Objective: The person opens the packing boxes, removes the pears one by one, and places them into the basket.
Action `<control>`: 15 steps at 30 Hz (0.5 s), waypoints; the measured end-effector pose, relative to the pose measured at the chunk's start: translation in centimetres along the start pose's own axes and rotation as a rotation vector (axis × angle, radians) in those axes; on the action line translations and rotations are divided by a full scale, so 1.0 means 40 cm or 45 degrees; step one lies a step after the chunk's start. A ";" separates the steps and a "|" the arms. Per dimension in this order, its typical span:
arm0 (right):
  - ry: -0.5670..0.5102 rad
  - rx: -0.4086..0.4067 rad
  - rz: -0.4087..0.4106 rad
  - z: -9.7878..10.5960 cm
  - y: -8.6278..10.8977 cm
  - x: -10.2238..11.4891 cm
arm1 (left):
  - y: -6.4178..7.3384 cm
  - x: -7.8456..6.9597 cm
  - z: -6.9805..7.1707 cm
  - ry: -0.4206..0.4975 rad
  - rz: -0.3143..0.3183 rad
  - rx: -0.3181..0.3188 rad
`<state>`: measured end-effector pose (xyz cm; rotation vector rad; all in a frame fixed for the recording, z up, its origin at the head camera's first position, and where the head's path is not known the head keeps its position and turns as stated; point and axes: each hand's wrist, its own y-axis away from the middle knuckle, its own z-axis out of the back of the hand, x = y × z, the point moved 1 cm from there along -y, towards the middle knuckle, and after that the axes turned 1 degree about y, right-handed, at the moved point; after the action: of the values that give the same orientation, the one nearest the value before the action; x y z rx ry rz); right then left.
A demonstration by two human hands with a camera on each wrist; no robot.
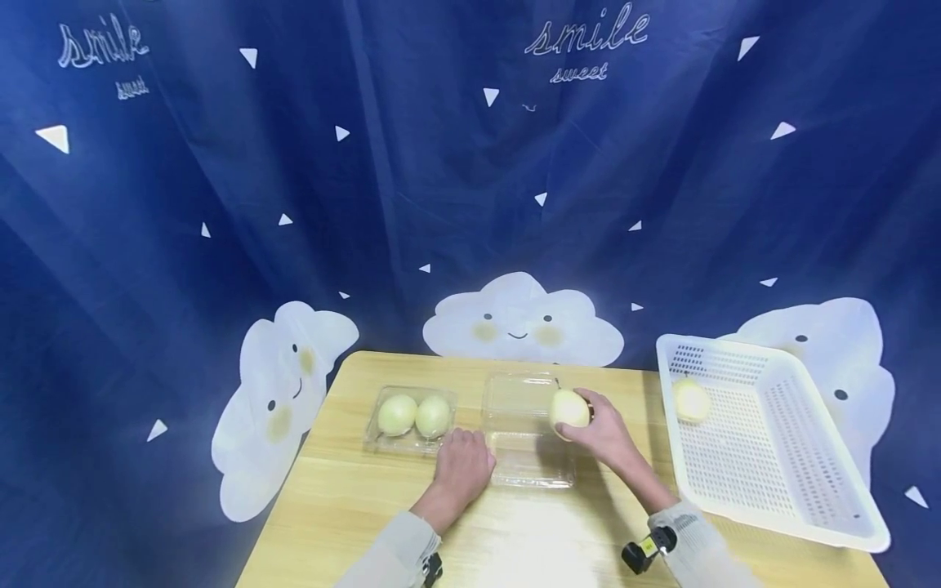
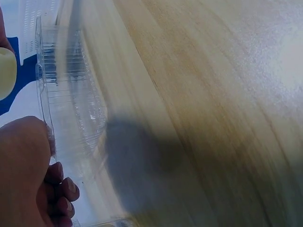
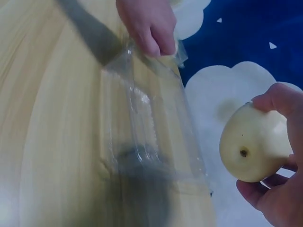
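My right hand (image 1: 606, 431) grips a pale yellow pear (image 1: 569, 411) above the right side of an opened clear plastic clamshell box (image 1: 518, 394). In the right wrist view, the pear (image 3: 253, 144) sits between thumb and fingers, off the box (image 3: 142, 104). My left hand (image 1: 463, 469) is at the box's left edge; in the left wrist view its thumb lies against the rim and its other fingers are curled (image 2: 28, 161). To the left, a second clear box (image 1: 408, 390) contains two pears (image 1: 434, 416).
A white perforated plastic basket (image 1: 742, 441) stands on the right of the wooden table (image 1: 331, 490), with one pear (image 1: 692, 400) at its back left. Behind the table hangs a dark blue curtain (image 1: 456, 163) printed with clouds and triangles.
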<state>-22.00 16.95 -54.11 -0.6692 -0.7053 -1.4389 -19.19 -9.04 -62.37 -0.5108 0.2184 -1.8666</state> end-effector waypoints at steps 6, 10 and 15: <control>0.118 -0.008 0.060 0.034 -0.004 -0.012 | 0.002 0.005 -0.007 0.011 -0.003 0.001; 0.170 -0.027 0.082 0.054 -0.001 -0.016 | 0.002 0.006 -0.003 0.030 0.000 0.031; 0.212 -0.025 0.091 0.079 0.002 -0.024 | 0.002 0.003 0.011 0.009 -0.010 0.016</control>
<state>-22.03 20.00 -52.83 -0.5771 -0.5329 -1.4186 -18.96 -9.12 -61.98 -0.4975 0.2097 -1.8766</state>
